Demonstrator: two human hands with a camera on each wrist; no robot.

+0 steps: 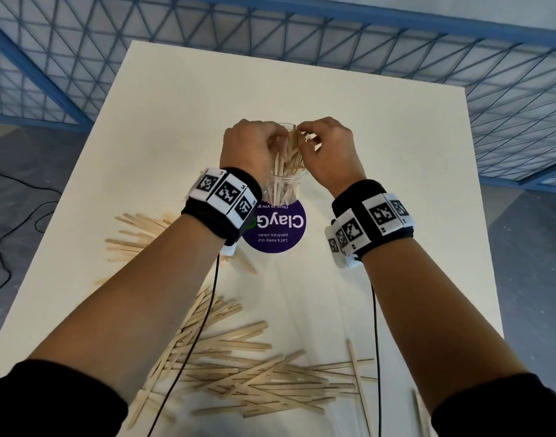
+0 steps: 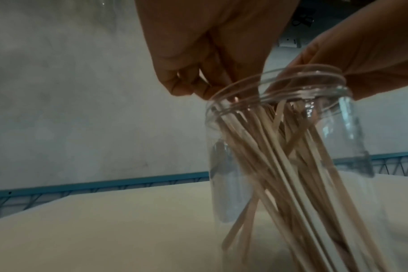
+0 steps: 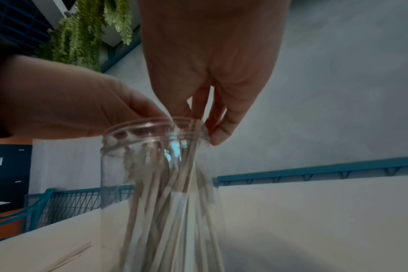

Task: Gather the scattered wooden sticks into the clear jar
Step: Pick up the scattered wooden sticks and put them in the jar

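Standing mid-table [image 1: 182, 99]: clear jar [image 1: 281, 187], upright, holding a bundle of sticks [image 2: 280, 147] that lean and cross inside it. Left hand [image 1: 251, 146] at the jar's mouth, fingers curled on the stick tops. Right hand [image 1: 330, 149] opposite, fingertips pinching sticks at the rim. Purple round sticker [image 1: 279, 228] just beside the jar, nearer the person. Loose sticks [image 1: 254, 383] piled along the near edge; a smaller heap [image 1: 134, 234] under the left forearm. Blue mesh fence [image 1: 301, 29] beyond the table.

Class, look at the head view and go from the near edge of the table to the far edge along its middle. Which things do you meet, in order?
Scattered sticks → purple sticker → jar → hands at the jar's mouth: left hand, right hand.
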